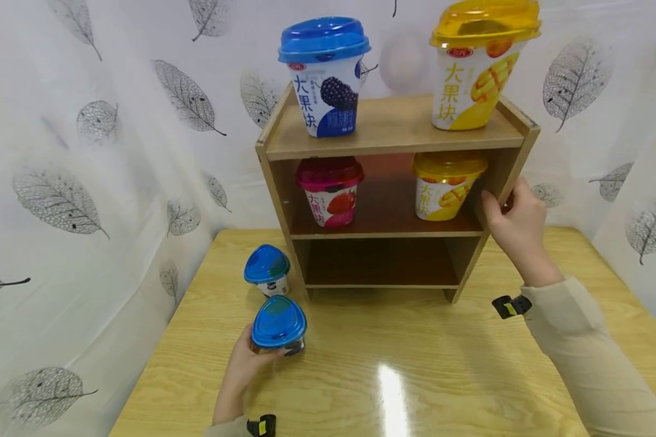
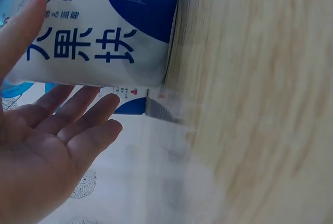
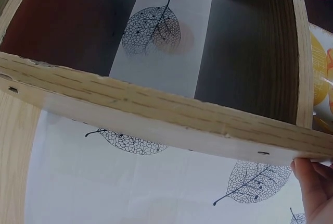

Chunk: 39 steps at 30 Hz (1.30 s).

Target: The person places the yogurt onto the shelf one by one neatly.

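My left hand (image 1: 246,362) is at a blue-lidded yogurt cup (image 1: 279,328) low on the table, thumb across its printed front and fingers at its side. In the left wrist view the ring and little fingers lie loosely extended off the cup (image 2: 99,41). Its base is at or close to the tabletop. Just behind stands another blue-lidded yogurt cup (image 1: 268,270). My right hand (image 1: 519,224) grips the right side panel of a small wooden shelf (image 1: 393,149). The right wrist view shows only part of that hand (image 3: 315,187) at the panel edge.
On the shelf's top stand a blueberry yogurt cup (image 1: 325,79) and a mango yogurt cup (image 1: 478,67). The middle level holds a strawberry yogurt cup (image 1: 330,194) and another mango yogurt cup (image 1: 448,188). A leaf-patterned curtain (image 1: 87,182) surrounds the wooden table (image 1: 393,352).
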Available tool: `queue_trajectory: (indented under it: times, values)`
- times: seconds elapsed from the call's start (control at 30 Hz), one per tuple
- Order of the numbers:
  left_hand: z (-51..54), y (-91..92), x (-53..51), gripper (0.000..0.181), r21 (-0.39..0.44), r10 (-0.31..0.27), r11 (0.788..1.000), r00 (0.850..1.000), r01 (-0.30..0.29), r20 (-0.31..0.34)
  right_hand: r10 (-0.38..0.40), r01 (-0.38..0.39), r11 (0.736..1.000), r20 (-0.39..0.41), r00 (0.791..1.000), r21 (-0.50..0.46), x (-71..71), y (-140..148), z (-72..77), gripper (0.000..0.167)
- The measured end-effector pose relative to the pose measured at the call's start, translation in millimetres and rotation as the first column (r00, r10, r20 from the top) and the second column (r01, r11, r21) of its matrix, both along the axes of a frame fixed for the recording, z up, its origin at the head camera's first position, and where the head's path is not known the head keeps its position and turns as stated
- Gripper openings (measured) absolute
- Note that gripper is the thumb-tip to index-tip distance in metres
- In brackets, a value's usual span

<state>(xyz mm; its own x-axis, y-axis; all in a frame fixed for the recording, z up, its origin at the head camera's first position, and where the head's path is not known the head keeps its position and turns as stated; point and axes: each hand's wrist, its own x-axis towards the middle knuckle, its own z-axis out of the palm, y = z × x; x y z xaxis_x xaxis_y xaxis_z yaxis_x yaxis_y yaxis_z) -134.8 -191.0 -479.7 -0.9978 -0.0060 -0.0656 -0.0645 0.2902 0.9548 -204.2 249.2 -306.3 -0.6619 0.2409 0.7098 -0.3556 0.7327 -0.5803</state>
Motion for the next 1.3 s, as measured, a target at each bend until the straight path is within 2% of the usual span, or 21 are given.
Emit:
queue_trajectory:
  times: [0.2,0.6,0.8,1.03,1.3]
  values:
    - [-0.5,1.3,-0.3,0.075,-0.019,-0.005,1.000,1.000,0.005,0.007,-0.006,0.006,1.000,-0.002,1.000,0.010,0.6,-0.5,-0.6,0.030]
    - [-2.5,3.0,0.5,0.073,-0.034,0.026,0.999,0.999,-0.025,0.019,-0.015,0.015,1.000,-0.012,1.000,0.018,0.1,-1.7,-0.9,0.029]
    - [0.2,7.1,0.8,0.072,-0.032,0.031,0.999,0.999,-0.031,0.010,-0.008,0.008,1.000,-0.011,1.000,0.021,0.1,-2.2,-1.8,0.028]
    - [3.3,12.3,-2.9,0.073,-0.069,0.023,0.997,1.000,-0.024,-0.019,0.000,0.001,1.000,-0.014,1.000,0.011,-0.1,-1.8,-1.3,0.029]
    - [14.6,23.6,-5.5,0.072,-0.048,-0.009,0.999,0.997,0.006,-0.072,-0.004,0.004,1.000,-0.002,1.000,0.006,0.9,-0.5,-1.2,0.030]
